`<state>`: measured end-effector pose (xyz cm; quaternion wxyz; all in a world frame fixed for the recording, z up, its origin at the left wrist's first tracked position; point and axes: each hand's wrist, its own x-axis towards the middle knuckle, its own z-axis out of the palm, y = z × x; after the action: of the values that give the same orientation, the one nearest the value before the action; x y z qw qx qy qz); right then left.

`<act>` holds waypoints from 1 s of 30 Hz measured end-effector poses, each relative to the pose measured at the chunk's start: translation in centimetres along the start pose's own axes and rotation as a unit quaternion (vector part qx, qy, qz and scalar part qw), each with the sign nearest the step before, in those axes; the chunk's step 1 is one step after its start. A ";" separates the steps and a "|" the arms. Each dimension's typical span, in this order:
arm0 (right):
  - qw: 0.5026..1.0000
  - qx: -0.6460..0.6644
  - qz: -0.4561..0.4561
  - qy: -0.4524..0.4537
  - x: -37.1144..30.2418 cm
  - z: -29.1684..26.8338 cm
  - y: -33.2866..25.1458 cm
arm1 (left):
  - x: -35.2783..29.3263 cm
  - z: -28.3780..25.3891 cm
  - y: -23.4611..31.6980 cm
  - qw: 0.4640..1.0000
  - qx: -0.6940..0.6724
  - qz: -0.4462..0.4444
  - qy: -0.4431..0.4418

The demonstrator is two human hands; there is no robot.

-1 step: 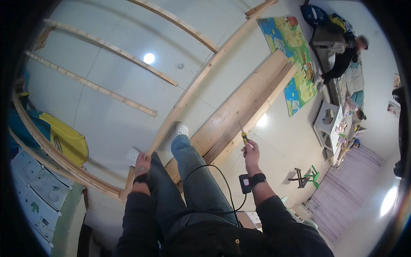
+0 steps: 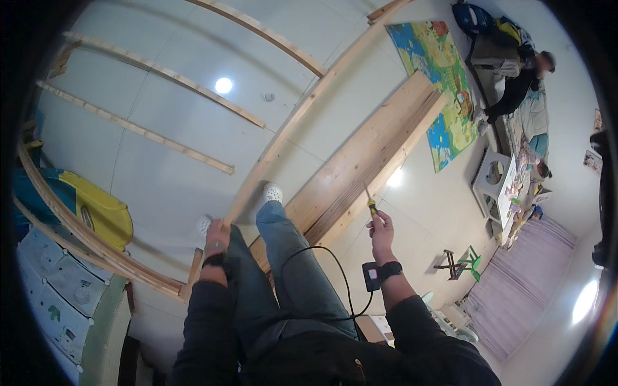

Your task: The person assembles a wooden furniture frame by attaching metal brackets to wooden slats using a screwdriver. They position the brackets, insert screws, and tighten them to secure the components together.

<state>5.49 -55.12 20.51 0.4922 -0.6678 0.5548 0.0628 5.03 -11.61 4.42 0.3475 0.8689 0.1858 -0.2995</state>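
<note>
My right hand is closed around the yellow-and-black handle of a screwdriver, its thin shaft pointing up and away. My left hand grips the near end of a long wooden rail, beside my left knee; its fingers are partly hidden. That rail slants away to the upper right and belongs to a wooden frame. Shorter slats and crosspieces lie to its left. A curved-looking side rail of the frame stands at the left.
Wide wooden boards lie stacked on the floor right of my feet. Beyond them is a colourful play mat. A person sits at the far right, near a white table. A green stool and yellow plastic slide flank the area.
My right hand and the screwdriver have shifted slightly to the right. My left hand stays at the rail's end, a touch higher on it.
</note>
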 end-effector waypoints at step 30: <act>0.799 -0.350 -0.484 -0.062 20.1 25.3 -34.2 | 17.3 1.8 22.7 0.930 0.142 -0.108 -0.322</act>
<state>52.25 -53.79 15.11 0.2248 -0.9709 0.0674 0.0476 29.41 -26.55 3.29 0.2277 0.7409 0.1122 -0.6218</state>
